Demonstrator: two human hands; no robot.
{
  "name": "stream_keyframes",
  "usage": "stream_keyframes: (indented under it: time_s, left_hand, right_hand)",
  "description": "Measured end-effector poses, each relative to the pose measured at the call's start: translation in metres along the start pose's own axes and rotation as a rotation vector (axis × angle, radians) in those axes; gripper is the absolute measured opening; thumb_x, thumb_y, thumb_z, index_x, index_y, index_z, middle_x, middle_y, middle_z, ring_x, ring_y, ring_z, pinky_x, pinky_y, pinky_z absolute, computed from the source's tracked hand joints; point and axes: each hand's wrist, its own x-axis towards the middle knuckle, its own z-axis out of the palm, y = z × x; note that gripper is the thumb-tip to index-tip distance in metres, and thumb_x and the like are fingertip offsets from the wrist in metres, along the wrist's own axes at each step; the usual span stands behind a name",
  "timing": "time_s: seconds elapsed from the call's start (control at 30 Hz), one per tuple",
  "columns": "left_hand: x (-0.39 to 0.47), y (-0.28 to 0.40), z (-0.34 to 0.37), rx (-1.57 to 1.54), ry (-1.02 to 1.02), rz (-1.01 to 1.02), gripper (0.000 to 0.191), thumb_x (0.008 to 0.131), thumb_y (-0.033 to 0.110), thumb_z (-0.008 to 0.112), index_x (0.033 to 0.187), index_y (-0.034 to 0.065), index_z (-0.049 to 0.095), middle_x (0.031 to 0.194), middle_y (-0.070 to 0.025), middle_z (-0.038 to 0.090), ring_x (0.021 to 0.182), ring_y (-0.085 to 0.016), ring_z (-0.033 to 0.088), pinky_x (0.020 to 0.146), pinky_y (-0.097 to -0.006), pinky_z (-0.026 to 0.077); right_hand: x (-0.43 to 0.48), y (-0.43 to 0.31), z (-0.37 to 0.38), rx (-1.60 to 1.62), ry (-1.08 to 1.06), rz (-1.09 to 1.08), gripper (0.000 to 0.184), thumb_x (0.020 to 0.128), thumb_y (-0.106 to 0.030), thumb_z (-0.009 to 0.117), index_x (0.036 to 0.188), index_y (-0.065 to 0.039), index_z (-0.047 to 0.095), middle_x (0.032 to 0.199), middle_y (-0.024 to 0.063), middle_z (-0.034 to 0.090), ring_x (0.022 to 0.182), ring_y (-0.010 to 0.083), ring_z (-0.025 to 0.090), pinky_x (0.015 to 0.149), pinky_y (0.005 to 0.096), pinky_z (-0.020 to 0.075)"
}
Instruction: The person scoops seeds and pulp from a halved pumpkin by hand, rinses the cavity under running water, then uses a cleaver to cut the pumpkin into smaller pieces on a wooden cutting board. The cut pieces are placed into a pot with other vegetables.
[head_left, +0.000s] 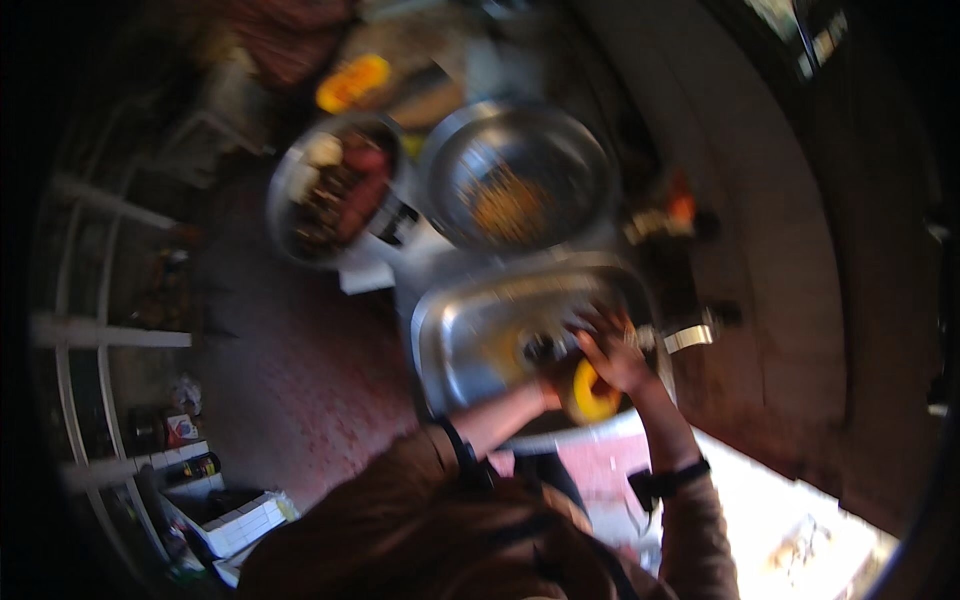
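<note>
Over the stainless steel sink (465, 360), my left hand (553, 391) holds a hollow yellow piece (598, 401) that looks like a hollowed squash. The piece faces up, showing a bright yellow rim around a dark hollow. Most of my left hand's fingers are dark and blurred. My right hand (619, 356) is spread beside the rim, just below the metal tap (688, 339). Its fingers are apart and hold nothing I can make out. The drain (538, 349) lies to the left of it, with yellowish residue around it.
Beyond the sink stands a large metal bowl (577, 161) with yellowish scraps at its bottom. Left of it, another metal bowl (281, 217) holds dark, pinkish and whitish food. An orange-yellow squash piece (352, 82) lies farther back. A rack (112, 334) runs along the left.
</note>
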Motion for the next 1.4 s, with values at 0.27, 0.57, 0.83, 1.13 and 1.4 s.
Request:
stream_keyframes:
  time_s: [0.27, 0.57, 0.83, 1.13, 1.4]
  left_hand:
    - [0.005, 0.009, 0.019, 0.215, 0.511, 0.406, 0.048, 0.087, 0.028, 0.064, 0.124, 0.0026, 0.047, 0.122, -0.0139, 0.055, 0.111, -0.025, 0.055, 0.1, -0.0403, 0.043]
    - [0.028, 0.002, 0.038, -0.105, 0.563, 0.525, 0.048, 0.087, 0.049, 0.057, 0.121, 0.0157, 0.056, 0.124, -0.0028, 0.056, 0.115, -0.022, 0.052, 0.099, -0.0445, 0.04]
    - [0.014, -0.006, 0.039, 0.271, 0.505, 0.171, 0.057, 0.087, 0.046, 0.056, 0.131, 0.0105, 0.045, 0.132, -0.0073, 0.05, 0.122, -0.024, 0.046, 0.101, -0.049, 0.037]
    - [0.046, 0.012, 0.028, 0.259, 0.387, 0.33, 0.03, 0.09, 0.03, 0.053, 0.107, 0.0055, 0.059, 0.097, -0.0109, 0.061, 0.09, -0.021, 0.058, 0.081, -0.0388, 0.05]
    - [0.079, 0.065, -0.011, 0.423, 0.077, 0.233, 0.033, 0.092, 0.027, 0.045, 0.093, -0.0015, 0.063, 0.089, -0.0154, 0.066, 0.077, -0.024, 0.064, 0.071, -0.0344, 0.055]
  right_hand:
    - [-0.017, 0.033, 0.058, -0.062, 0.146, 0.07, 0.038, 0.094, -0.019, 0.042, 0.128, 0.0, 0.043, 0.13, 0.0247, 0.045, 0.112, 0.0425, 0.049, 0.093, 0.0407, 0.0424]
    - [0.009, -0.035, -0.029, 0.547, 0.078, 0.8, 0.048, 0.079, -0.034, 0.069, 0.117, -0.006, 0.057, 0.117, 0.0203, 0.055, 0.097, 0.0367, 0.059, 0.081, 0.0415, 0.0489]
    - [-0.025, -0.046, -0.033, 0.076, 0.236, 0.865, 0.06, 0.068, -0.035, 0.076, 0.114, -0.008, 0.05, 0.109, 0.019, 0.051, 0.09, 0.0383, 0.059, 0.076, 0.0436, 0.0507]
    - [-0.036, -0.085, -0.063, -0.172, 0.288, 0.508, 0.031, 0.062, -0.014, 0.078, 0.086, -0.01, 0.058, 0.112, 0.0086, 0.057, 0.091, 0.031, 0.056, 0.077, 0.0392, 0.0488]
    - [-0.007, -0.019, -0.042, -0.304, 0.036, 0.105, 0.037, 0.073, -0.023, 0.062, 0.105, -0.005, 0.059, 0.117, 0.0211, 0.052, 0.097, 0.0384, 0.054, 0.066, 0.045, 0.0496]
